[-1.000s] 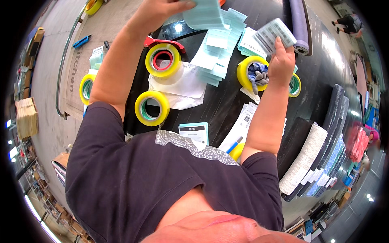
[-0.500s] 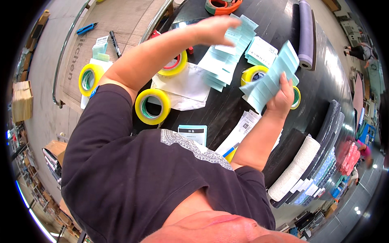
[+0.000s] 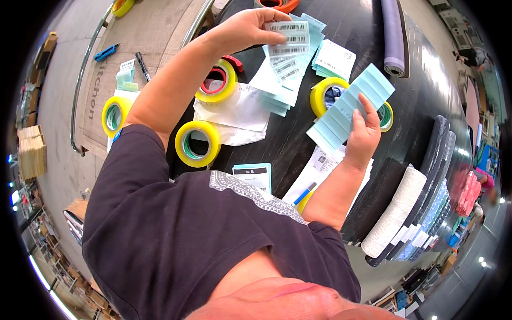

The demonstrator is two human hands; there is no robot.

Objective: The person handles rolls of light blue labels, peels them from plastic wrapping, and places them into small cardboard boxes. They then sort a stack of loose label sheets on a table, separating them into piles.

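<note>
My left hand (image 3: 256, 26) pinches the edge of a barcode label sheet (image 3: 295, 33), its thumb over the printed side. Below that sheet, more barcode labels and pale blue label strips (image 3: 276, 104) lie fanned on the black table. A creased pale blue label strip (image 3: 341, 114) is in my right hand (image 3: 365, 128), with fingers and thumb against its near face. Behind this strip sit a yellow tape roll (image 3: 320, 98) and another tape roll (image 3: 391, 116), both partly covered. A stack of square labels (image 3: 335, 60) lies between the two hands, farther off.
Tape rolls (image 3: 182, 144) and a red-cored roll (image 3: 226, 88) lie on the left, by white paper sheets (image 3: 240, 114). A purple mat roll (image 3: 393, 37) is far right; a cream roll (image 3: 394, 210) and wrapped rolls are near right. A blue cutter (image 3: 106, 52) and black marker (image 3: 143, 66) lie left.
My left hand, blurred before, now holds the barcode sheet, printed side showing. The strip in my right hand has turned flatter and moved slightly downward.
</note>
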